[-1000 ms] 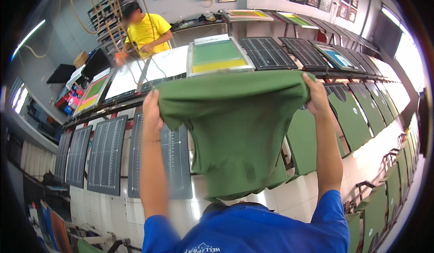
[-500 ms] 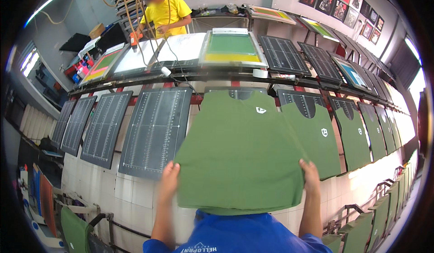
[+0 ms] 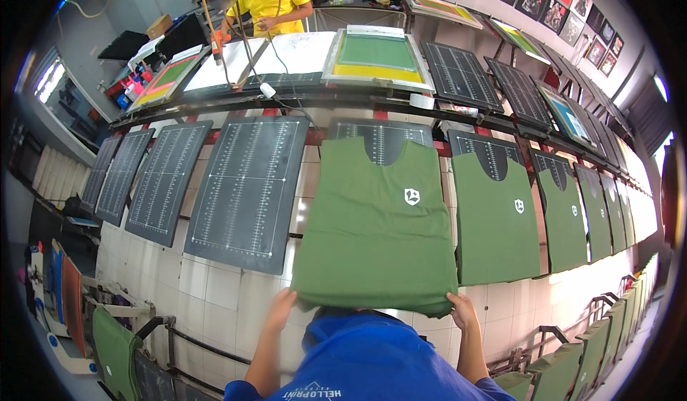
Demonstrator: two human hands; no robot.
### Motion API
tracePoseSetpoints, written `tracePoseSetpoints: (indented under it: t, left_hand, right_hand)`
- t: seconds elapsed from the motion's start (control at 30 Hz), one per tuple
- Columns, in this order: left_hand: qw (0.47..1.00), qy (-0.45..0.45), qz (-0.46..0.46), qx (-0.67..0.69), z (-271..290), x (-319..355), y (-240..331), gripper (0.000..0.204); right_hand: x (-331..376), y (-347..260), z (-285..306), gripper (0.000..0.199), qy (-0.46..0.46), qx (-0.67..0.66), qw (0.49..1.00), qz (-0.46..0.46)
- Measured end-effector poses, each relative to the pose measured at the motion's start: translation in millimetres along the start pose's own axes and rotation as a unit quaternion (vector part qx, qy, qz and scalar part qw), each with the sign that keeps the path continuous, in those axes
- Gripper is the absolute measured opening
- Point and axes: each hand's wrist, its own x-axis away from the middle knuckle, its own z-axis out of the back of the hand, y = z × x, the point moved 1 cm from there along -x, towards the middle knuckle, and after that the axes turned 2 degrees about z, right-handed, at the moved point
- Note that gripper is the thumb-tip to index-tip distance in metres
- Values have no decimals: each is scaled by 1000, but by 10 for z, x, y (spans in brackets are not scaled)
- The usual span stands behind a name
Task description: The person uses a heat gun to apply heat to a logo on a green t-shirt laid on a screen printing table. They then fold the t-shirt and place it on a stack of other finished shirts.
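Note:
A green shirt panel (image 3: 376, 236) with a curved neckline and a small white badge print lies over a dark gridded board (image 3: 422, 132) in front of me. The board's upper end shows at the neckline. My left hand (image 3: 281, 309) grips the panel's near left corner. At the near right corner, my right hand (image 3: 463, 311) pinches the hem between thumb and fingers. Between the hands, the hem sags slightly close to my blue shirt. A few soft wrinkles cross the cloth.
Bare gridded boards (image 3: 247, 193) stand in a row to the left; boards with similar green panels (image 3: 497, 222) continue right. Printing screens (image 3: 376, 61) rest on the rack beyond. A person in yellow (image 3: 275, 3) stands behind it, near an orange heat gun (image 3: 217, 46). More green panels (image 3: 562, 372) are at lower right.
The green panel has come down and toward me, uncovering more of the board at its neckline. Both hands have moved from its sides to its near corners. The view has shifted slightly.

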Motion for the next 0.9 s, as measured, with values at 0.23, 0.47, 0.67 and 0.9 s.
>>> tracePoseSetpoints:
  t: [0.23, 0.47, 0.67, 0.9]
  left_hand:
    - [991, 40, -76, -100, -496, -667, 603, 52]
    - [961, -160, 138, 178, 4, -723, -176, 50]
    - [982, -86, 27, 166, -106, -522, 809, 36]
    - [882, -230, -357, 204, -978, -1041, 3834, 30]
  right_hand:
    - [-792, -40, -292, 70, 163, 301, 920, 189]
    - [-712, 164, -184, 71, -132, -134, 982, -23]
    - [-466, -71, 56, 56, -63, -116, 991, 5]
    - [-630, -3247, -366, 32, -104, -270, 888, 357]
